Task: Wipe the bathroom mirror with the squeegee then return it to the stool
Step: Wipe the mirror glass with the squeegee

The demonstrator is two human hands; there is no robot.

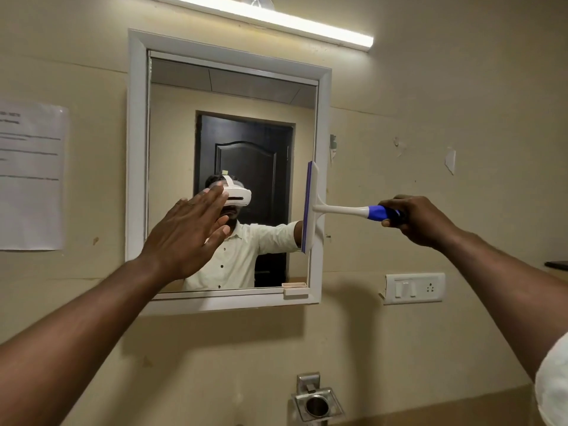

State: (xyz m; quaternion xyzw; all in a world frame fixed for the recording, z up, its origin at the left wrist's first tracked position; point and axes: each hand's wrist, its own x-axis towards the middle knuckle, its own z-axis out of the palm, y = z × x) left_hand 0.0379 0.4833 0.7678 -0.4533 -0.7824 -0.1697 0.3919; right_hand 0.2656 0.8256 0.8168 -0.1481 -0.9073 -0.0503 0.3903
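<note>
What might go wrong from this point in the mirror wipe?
The squeegee blade sits at the mirror's right edge, partly over the white frame, so it may ride the frame and miss glass. The left hand, open close to the glass, could smudge it.

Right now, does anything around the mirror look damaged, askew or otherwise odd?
The wall right of the mirror carries torn paper scraps and chipped paint. The switch plate hangs slightly tilted. The right hand holds the squeegee at the mirror's right edge; the left hand is open before the glass.
</note>
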